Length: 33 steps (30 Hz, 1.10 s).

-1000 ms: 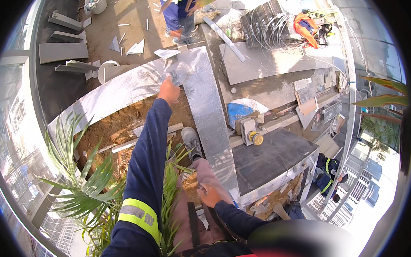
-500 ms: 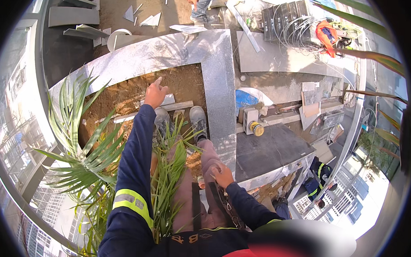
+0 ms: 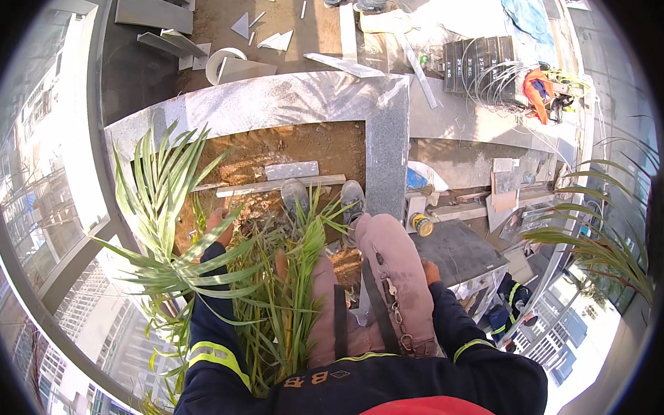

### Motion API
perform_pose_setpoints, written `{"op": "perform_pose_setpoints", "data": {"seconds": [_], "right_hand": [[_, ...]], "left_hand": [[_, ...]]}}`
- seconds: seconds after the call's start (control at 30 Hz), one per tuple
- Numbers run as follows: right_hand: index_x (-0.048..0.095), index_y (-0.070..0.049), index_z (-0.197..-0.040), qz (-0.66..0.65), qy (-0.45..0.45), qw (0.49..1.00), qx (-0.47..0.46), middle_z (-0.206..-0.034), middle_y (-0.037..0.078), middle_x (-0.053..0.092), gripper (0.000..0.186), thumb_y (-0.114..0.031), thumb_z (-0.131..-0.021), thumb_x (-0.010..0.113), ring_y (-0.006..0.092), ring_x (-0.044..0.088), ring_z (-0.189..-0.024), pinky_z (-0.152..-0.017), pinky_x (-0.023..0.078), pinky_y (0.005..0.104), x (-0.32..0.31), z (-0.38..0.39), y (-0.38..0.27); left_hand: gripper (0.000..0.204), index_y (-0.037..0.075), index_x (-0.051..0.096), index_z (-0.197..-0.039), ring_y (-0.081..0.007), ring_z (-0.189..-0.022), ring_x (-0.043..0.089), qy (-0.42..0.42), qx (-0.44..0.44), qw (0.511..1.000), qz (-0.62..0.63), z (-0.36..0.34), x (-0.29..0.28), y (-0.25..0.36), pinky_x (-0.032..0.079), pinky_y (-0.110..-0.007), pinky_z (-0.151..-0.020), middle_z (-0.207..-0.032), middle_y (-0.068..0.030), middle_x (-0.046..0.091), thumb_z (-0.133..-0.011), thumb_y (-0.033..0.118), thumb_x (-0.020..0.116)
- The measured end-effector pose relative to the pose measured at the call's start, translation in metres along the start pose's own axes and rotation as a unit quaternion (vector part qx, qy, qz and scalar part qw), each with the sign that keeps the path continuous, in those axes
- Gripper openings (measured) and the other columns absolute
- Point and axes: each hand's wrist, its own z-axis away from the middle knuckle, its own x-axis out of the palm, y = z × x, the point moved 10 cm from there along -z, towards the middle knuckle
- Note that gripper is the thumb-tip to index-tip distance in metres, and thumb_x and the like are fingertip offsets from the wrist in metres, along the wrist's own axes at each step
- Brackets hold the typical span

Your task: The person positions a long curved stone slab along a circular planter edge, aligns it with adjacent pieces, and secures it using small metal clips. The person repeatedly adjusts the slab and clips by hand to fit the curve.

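The left hand (image 3: 219,225) has drawn back among palm fronds (image 3: 173,264) at near left, the right hand (image 3: 431,272) out beside the dark slab (image 3: 458,250), perhaps for balance; both half-hidden, grip cannot be told

Tally by kind, head view.
Grips: 2, left grip (image 3: 220,226) and right grip (image 3: 431,271). Wearer's shoes (image 3: 295,197): 2. Co-worker's shoes (image 3: 369,4): 2. Dark counter (image 3: 462,250): 1. Pale slab on soil (image 3: 291,169): 1. Yellow-faced roll (image 3: 421,224): 1. Trouser chain (image 3: 396,306): 1.
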Motion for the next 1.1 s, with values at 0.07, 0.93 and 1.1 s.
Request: {"op": "perform_pose_setpoints", "data": {"seconds": [0.07, 0.93, 1.1], "right_hand": [[0.07, -0.001, -0.114, 0.024, 0.068, 0.997, -0.039, -0.101, 0.024, 0.072, 0.042, -0.035, -0.091, 0.07, 0.0404, 0.07, -0.095, -0.084, 0.055, 0.0467, -0.039, -0.051, -0.052], [0.056, -0.012, -0.149, 0.268, 0.125, 0.942, -0.16, -0.135, 0.033, 0.059, 0.081, -0.061, -0.087, 0.072, 0.0475, 0.06, -0.123, -0.107, 0.046, 0.0495, -0.152, -0.543, -0.426], [0.059, -0.005, -0.144, 0.259, 0.072, 0.944, -0.19, -0.125, 0.035, 0.064, 0.083, -0.063, -0.087, 0.071, 0.0455, 0.064, -0.117, -0.1, 0.05, 0.0493, -0.16, -0.55, -0.411]], "left_hand": [[0.022, 0.002, 0.07, -0.103, -0.0415, -0.094, 0.068, 0.001, -0.007, 0.999, 0.036, 0.009, -0.002, 0.01, 0.053, -0.051, -0.085, -0.099, -0.0222, 0.071, -0.093, 0.02, 0.066], [0.03, -0.002, 0.07, -0.102, -0.0419, -0.086, 0.07, -0.214, -0.121, 0.969, 0.013, -0.007, 0.178, -0.041, 0.056, -0.051, -0.077, -0.088, -0.0231, 0.072, -0.095, 0.026, 0.062], [0.029, -0.002, 0.072, -0.108, -0.0381, -0.087, 0.072, -0.21, -0.159, 0.96, 0.099, -0.051, 0.104, -0.007, 0.056, -0.048, -0.08, -0.095, -0.024, 0.073, -0.096, 0.022, 0.062]]}}
